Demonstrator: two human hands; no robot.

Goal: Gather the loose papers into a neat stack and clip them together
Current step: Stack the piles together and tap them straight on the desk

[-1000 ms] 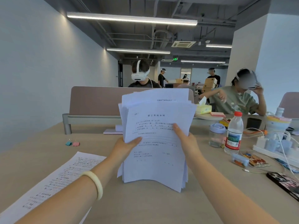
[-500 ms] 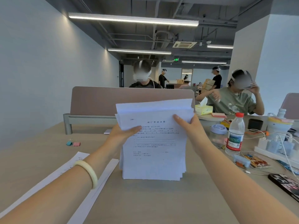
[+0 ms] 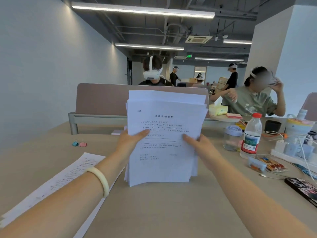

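Our left hand (image 3: 130,141) grips the left edge of the paper stack (image 3: 163,152), thumb laid across the printed front sheet and fingers hidden behind. Our right hand (image 3: 199,143) grips the right edge at about the same height, thumb on the front and the other fingers out of sight behind the sheets. A pale bangle (image 3: 101,179) sits on our left wrist.

We hold the stack upright and facing us, over the middle of the surface (image 3: 154,212). Its lower edge is at the surface or just above it; we cannot tell whether it touches. The sheets are not squared: the back ones stand higher at the top, and the side edges fan out unevenly.

One loose sheet (image 3: 65,179) lies flat to the left, partly under our left forearm and running toward the near edge. Two binder clips (image 3: 79,143), one teal and one pink, lie touching each other farther left, well apart from the stack.

Bare surface lies in front of the stack and between our forearms. The right side is crowded: a lidded jar (image 3: 233,137), a water bottle (image 3: 251,134), a power strip (image 3: 281,148) with cables, and a phone (image 3: 303,189). A divider panel (image 3: 103,98) closes the far edge.
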